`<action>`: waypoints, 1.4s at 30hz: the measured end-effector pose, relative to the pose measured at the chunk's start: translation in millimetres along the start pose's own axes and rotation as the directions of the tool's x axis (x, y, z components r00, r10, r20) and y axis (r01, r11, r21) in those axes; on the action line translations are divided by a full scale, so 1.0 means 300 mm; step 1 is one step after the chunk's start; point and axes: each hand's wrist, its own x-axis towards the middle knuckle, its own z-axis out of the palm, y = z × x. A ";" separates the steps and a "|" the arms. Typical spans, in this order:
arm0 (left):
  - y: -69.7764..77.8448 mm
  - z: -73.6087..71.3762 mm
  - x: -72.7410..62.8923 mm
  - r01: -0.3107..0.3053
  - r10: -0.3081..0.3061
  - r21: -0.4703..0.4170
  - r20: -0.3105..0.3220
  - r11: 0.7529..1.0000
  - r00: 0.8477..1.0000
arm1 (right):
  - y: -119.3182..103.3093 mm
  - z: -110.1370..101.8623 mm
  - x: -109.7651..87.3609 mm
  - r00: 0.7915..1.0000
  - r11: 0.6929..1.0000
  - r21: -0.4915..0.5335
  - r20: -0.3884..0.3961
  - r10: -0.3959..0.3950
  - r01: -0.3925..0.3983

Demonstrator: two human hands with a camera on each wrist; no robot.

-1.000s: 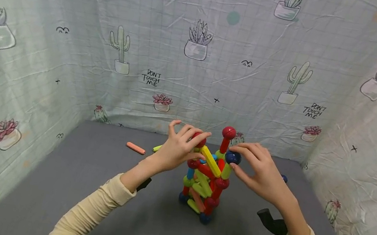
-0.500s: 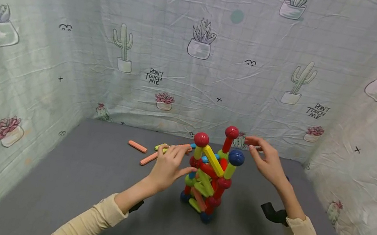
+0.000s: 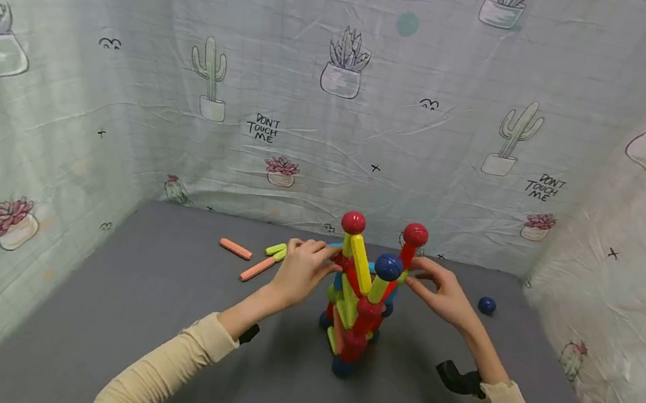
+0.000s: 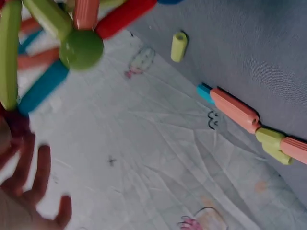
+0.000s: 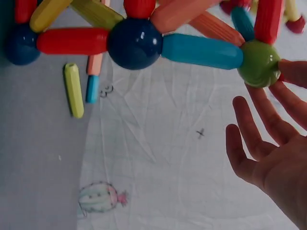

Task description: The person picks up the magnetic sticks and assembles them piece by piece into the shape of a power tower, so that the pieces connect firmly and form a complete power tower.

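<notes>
A tower of coloured rods and balls (image 3: 360, 293) stands upright on the grey table, with two red balls and a dark blue ball (image 3: 388, 267) at its top. On the tower's left side my left hand (image 3: 300, 270) pinches a red ball (image 4: 17, 123) below the top, thumb and fingertips around it. Opposite, my right hand (image 3: 442, 294) holds a green ball (image 5: 259, 63) between thumb and fingers. A blue rod (image 5: 201, 50) joins that green ball to a dark blue ball (image 5: 134, 43) lower down. A yellow rod (image 3: 361, 265) slants across the upper part.
Loose orange rods (image 3: 236, 249) and light green rods (image 3: 276, 249) lie left of the tower, towards the back. A loose dark blue ball (image 3: 486, 305) rests on the table (image 3: 145, 343) at the right. Patterned cloth (image 3: 254, 76) hangs behind and on both sides.
Both hands have left the upper balls and taken hold of lower ones. The tower has turned, its blue-topped column shifting left and the rear red-topped column shifting right.
</notes>
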 end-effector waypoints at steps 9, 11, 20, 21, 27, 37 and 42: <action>-0.082 0.047 0.149 0.015 0.008 -0.085 0.265 0.996 0.964 | -0.170 0.031 -0.089 0.982 0.983 -0.150 -0.136 -0.130 0.109; -0.105 0.050 0.147 0.031 0.000 -0.103 0.286 0.994 0.958 | -0.177 0.038 -0.091 0.982 0.979 -0.179 -0.140 -0.125 0.099; -0.403 0.061 -0.051 0.165 -0.190 0.102 0.336 0.981 0.922 | -0.171 -0.052 -0.060 0.926 0.936 -0.315 -0.283 -0.249 0.155; -0.435 0.065 -0.077 0.174 -0.222 0.164 0.351 0.971 0.910 | -0.183 -0.065 -0.051 0.917 0.929 -0.327 -0.290 -0.274 0.175; -0.526 0.087 -0.189 0.108 -0.285 0.404 0.408 0.908 0.868 | -0.239 -0.096 -0.003 0.912 0.913 -0.324 -0.240 -0.334 0.249; -0.490 0.078 -0.251 -0.120 -0.236 0.608 0.473 0.785 0.849 | -0.252 -0.102 0.016 0.901 0.877 -0.376 -0.194 -0.389 0.298; -0.452 0.022 -0.230 -0.017 -0.237 0.609 0.333 0.793 0.913 | -0.248 -0.115 0.010 0.924 0.889 -0.378 -0.173 -0.342 0.259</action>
